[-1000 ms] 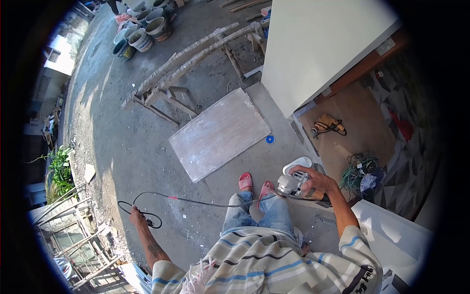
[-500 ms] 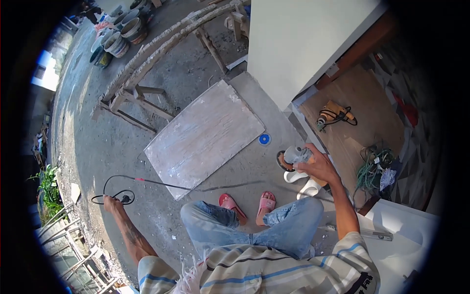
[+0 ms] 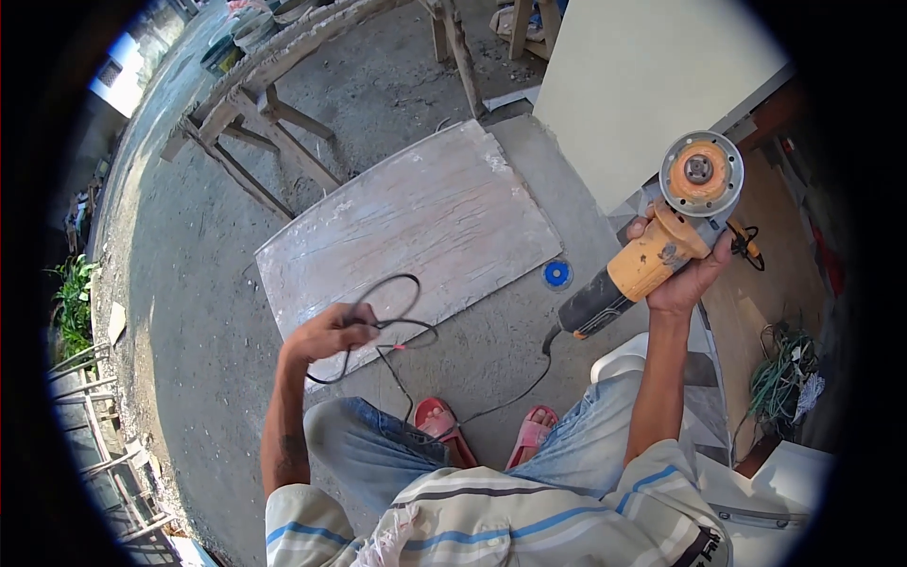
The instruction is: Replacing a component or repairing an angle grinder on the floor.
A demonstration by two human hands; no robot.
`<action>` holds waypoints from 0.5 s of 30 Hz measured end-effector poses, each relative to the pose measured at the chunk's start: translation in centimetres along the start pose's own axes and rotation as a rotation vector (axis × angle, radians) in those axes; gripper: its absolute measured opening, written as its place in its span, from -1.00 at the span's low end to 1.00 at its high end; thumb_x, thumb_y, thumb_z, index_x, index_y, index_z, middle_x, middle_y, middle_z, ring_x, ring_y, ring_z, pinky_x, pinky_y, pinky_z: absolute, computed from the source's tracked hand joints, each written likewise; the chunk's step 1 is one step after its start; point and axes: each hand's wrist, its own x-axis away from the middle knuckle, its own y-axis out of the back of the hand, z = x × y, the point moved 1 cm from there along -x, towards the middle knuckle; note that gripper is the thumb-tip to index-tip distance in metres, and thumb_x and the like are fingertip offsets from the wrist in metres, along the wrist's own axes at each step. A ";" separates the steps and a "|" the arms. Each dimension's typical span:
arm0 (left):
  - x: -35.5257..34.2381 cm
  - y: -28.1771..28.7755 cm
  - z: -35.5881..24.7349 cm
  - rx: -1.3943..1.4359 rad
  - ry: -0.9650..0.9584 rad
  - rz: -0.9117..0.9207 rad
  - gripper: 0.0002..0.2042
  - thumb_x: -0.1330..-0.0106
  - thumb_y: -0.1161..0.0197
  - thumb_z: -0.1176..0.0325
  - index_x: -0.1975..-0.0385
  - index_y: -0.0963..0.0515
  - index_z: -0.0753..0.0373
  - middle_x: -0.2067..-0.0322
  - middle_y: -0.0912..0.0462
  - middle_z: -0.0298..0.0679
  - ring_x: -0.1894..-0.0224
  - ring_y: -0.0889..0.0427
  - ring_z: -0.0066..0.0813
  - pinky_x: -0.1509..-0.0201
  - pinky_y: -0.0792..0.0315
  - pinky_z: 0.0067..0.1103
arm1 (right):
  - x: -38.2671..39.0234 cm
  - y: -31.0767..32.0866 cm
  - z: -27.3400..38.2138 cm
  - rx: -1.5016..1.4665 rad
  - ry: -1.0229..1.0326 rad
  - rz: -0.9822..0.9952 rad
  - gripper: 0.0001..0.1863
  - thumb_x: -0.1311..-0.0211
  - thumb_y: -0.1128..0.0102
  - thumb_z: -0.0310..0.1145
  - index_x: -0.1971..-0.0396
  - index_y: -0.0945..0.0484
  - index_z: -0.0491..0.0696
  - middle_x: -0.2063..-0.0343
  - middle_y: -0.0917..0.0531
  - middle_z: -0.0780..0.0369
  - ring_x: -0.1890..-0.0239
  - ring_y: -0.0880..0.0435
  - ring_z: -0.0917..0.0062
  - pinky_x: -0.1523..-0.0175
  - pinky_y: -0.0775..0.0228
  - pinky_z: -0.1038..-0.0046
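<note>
My right hand (image 3: 682, 280) grips an orange angle grinder (image 3: 658, 232) raised at the right, its round disc guard facing up at me. A black power cord (image 3: 416, 354) runs from the grinder's dark rear end down past my red sandals and up to my left hand (image 3: 333, 332). That hand holds the cord in a loose loop above the lower edge of a whitish wooden board (image 3: 416, 227) lying flat on the concrete.
A small blue disc (image 3: 556, 274) lies on the ground beside the board. Rough wooden trestles (image 3: 274, 123) stand behind it. A pale wall panel (image 3: 642, 85) rises at the right, a green cable bundle (image 3: 779, 373) and a second orange tool (image 3: 746, 241) beyond it.
My right hand has lifted the grinder up from near the ground toward my face. My left hand has drawn in from the far left, gathering the cord over the board's edge.
</note>
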 end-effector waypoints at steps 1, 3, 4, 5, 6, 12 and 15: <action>-1.0 -2.3 -0.2 -0.042 -0.014 0.176 -0.80 -0.31 -0.24 0.24 0.41 -0.53 0.25 0.62 -0.41 -0.44 0.52 -0.35 -0.66 0.44 -0.25 -0.62 | -0.3 -0.9 -0.2 -0.011 -0.005 0.012 -0.24 -0.18 -0.06 0.30 -0.09 -0.40 -0.10 0.11 -0.56 0.06 0.24 -0.60 0.27 0.17 -0.48 0.20; -3.3 -8.1 0.1 -0.128 -0.062 0.397 -0.80 -0.32 -0.24 0.28 0.22 -0.58 0.27 0.51 -0.57 -0.35 0.37 -0.51 -0.58 0.27 -0.41 -0.57 | -0.3 -2.5 -0.1 -0.259 -0.100 -0.019 -0.22 -0.20 -0.02 0.33 -0.05 -0.43 -0.13 0.13 -0.57 0.04 0.24 -0.57 0.25 0.16 -0.47 0.20; -4.8 -10.9 -0.1 -0.320 -0.077 0.480 -0.77 -0.28 -0.26 0.26 0.19 -0.58 0.26 0.41 -0.67 -0.25 0.31 -0.62 -0.39 0.23 -0.45 -0.47 | -0.4 -2.7 0.1 -0.267 -0.110 -0.058 -0.22 -0.22 0.03 0.36 -0.02 -0.45 -0.14 0.15 -0.58 0.06 0.23 -0.58 0.28 0.18 -0.49 0.22; -5.7 -13.4 -0.5 -0.454 -0.027 0.530 -0.70 -0.26 -0.28 0.24 0.09 -0.56 0.24 0.27 -0.67 -0.18 0.20 -0.64 -0.30 0.15 -0.46 -0.45 | -0.3 -2.6 -0.1 -0.269 -0.093 -0.047 -0.22 -0.22 0.03 0.36 -0.02 -0.45 -0.14 0.15 -0.58 0.06 0.23 -0.58 0.28 0.18 -0.49 0.22; -6.5 -14.9 -0.7 -0.596 0.017 0.578 -0.62 -0.24 -0.29 0.22 -0.01 -0.54 0.22 0.12 -0.68 -0.11 0.09 -0.65 -0.20 0.07 -0.48 -0.42 | -0.3 -1.9 -0.6 -0.255 -0.127 -0.013 -0.20 -0.21 0.04 0.39 -0.02 -0.45 -0.13 0.16 -0.58 0.07 0.24 -0.58 0.30 0.20 -0.50 0.23; -10.6 -13.4 -4.0 -0.330 -0.254 0.395 -0.25 -0.24 -0.30 0.06 -0.38 -0.18 0.23 -0.28 -0.36 -0.03 -0.26 -0.40 -0.09 -0.30 -0.29 -0.33 | 2.0 1.1 -5.4 -0.187 -0.354 -0.192 -0.11 -0.17 0.19 0.51 0.06 -0.47 -0.12 0.39 -0.63 0.07 0.38 -0.66 0.34 0.31 -0.59 0.36; -11.0 -13.9 -9.1 0.319 -0.206 0.301 -0.07 -0.23 -0.30 -0.10 -0.41 0.00 0.35 -0.19 -0.41 0.13 -0.27 -0.39 -0.24 -0.32 -0.28 -0.35 | 2.9 1.5 -7.1 -0.220 -0.436 -0.237 -0.11 -0.17 0.19 0.51 0.05 -0.47 -0.13 0.39 -0.63 0.06 0.38 -0.68 0.34 0.33 -0.61 0.37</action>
